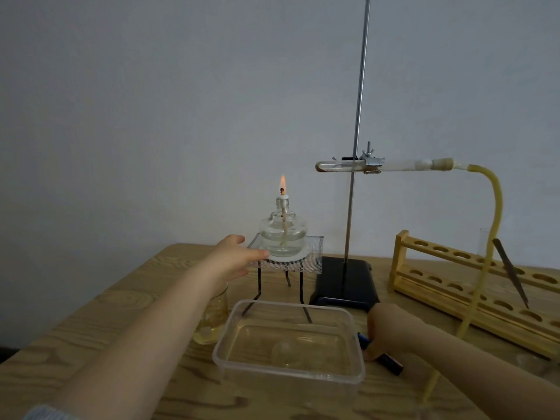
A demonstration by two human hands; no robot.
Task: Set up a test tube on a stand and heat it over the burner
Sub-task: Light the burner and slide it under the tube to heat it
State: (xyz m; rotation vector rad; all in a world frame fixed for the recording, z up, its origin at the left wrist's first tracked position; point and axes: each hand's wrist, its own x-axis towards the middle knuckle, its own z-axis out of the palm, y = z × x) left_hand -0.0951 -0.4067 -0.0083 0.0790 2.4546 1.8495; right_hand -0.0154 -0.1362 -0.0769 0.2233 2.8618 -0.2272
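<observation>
Lit burner on tripod, tube clamped off to the right.
My left hand [233, 257] is reaching, fingers relaxed, touching the wire mesh [312, 262] beside the lit glass alcohol burner [283, 234]; the clear horizontal test tube [336, 166] is sitting clamped on the metal stand [351, 225]; my right hand [383, 331] is gripping a dark lighter [391, 363].

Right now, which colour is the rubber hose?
Yellow; the hose shows in the head view.
</observation>
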